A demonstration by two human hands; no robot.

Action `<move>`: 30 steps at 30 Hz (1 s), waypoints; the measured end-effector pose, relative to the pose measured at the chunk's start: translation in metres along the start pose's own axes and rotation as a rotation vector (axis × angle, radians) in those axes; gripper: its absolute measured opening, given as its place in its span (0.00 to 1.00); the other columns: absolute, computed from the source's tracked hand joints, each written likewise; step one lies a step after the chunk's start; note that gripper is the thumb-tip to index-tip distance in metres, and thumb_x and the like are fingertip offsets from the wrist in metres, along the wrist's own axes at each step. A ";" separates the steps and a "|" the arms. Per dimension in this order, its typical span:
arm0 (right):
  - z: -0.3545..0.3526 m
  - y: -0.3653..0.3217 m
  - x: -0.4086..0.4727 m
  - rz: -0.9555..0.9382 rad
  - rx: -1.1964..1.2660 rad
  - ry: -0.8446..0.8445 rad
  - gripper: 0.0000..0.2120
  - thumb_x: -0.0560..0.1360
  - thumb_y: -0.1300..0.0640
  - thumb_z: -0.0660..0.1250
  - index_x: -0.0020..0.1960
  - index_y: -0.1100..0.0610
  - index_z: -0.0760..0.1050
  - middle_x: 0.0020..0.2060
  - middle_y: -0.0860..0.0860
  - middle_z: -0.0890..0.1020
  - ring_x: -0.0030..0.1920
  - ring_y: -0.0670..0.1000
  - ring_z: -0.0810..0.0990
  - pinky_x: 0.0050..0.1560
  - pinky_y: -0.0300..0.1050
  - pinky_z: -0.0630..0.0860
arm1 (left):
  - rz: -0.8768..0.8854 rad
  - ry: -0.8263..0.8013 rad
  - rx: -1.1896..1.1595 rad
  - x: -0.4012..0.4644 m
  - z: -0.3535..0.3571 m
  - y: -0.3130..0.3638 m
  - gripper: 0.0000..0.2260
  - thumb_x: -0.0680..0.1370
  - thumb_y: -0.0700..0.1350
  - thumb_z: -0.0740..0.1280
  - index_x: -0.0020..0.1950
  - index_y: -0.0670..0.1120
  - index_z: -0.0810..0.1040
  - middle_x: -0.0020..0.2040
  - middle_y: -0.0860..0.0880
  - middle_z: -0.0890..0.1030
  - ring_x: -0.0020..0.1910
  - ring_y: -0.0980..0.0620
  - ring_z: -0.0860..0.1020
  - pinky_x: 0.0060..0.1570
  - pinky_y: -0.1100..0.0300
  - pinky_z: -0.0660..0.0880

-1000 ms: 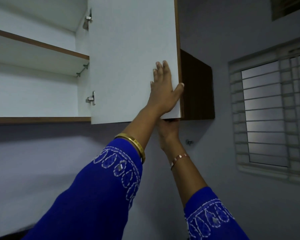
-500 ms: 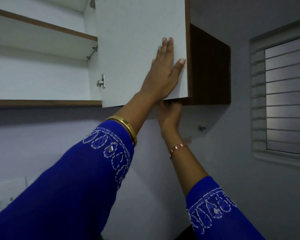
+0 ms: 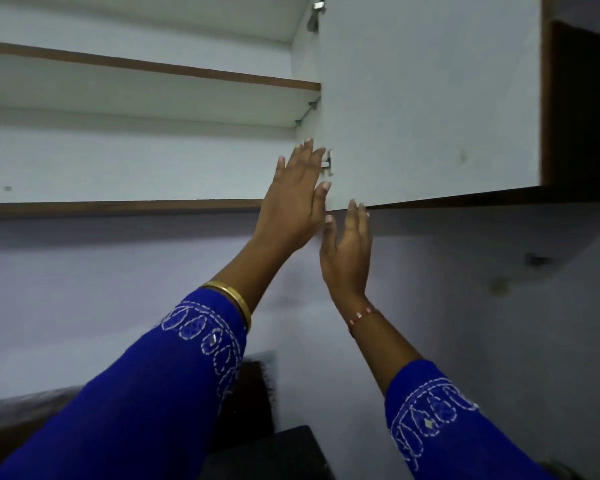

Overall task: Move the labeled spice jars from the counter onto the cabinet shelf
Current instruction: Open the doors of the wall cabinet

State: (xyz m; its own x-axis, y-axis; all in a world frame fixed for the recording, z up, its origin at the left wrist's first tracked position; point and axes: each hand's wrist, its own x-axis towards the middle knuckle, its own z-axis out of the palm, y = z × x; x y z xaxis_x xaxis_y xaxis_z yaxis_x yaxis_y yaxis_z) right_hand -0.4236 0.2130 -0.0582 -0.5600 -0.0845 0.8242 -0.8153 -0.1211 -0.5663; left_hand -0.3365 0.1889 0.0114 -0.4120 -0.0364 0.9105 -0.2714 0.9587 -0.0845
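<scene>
Both hands, left [image 3: 293, 199] and right [image 3: 347, 247], fingers straight, empty | door [image 3: 430, 98] rigid, beside fingertips | shelf [image 3: 118, 204] bare | jars unseen; likely smooth, breakable: grip body.

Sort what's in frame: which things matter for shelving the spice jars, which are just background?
Job-related:
open cabinet door
lower shelf, bare where visible
upper shelf
left hand, fingers straight, in front of the hinge side of the door
right hand, fingers straight, below the door's bottom edge
No spice jars in view.

Background:
door hinge
wall
</scene>
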 end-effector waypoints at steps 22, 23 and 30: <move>0.246 -0.238 -0.131 -0.595 -0.320 -0.252 0.32 0.77 0.43 0.47 0.74 0.64 0.58 0.73 0.62 0.61 0.74 0.62 0.58 0.74 0.56 0.52 | -0.249 0.075 0.559 -0.183 -0.266 -0.303 0.22 0.80 0.46 0.50 0.74 0.41 0.59 0.76 0.40 0.57 0.76 0.43 0.54 0.74 0.50 0.46; 0.253 -0.244 -0.136 -0.605 -0.340 -0.249 0.32 0.77 0.43 0.47 0.74 0.64 0.58 0.73 0.62 0.61 0.74 0.62 0.58 0.74 0.57 0.52 | -0.246 0.068 0.565 -0.189 -0.272 -0.312 0.22 0.80 0.46 0.51 0.74 0.41 0.60 0.76 0.40 0.57 0.76 0.43 0.55 0.74 0.50 0.46; 0.282 -0.255 -0.152 -0.642 -0.421 -0.247 0.32 0.77 0.44 0.48 0.73 0.64 0.60 0.72 0.63 0.64 0.73 0.63 0.61 0.73 0.58 0.55 | -0.242 0.057 0.537 -0.205 -0.282 -0.352 0.23 0.80 0.46 0.50 0.74 0.41 0.60 0.76 0.40 0.57 0.76 0.43 0.55 0.74 0.49 0.46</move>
State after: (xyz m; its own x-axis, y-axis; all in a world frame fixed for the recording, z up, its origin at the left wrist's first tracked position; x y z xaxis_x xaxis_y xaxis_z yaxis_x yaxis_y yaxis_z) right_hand -0.0886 -0.0221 -0.0393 0.0450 -0.3471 0.9368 -0.9817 0.1583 0.1058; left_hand 0.0888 -0.0615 -0.0316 -0.2405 -0.2068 0.9484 -0.7601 0.6478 -0.0515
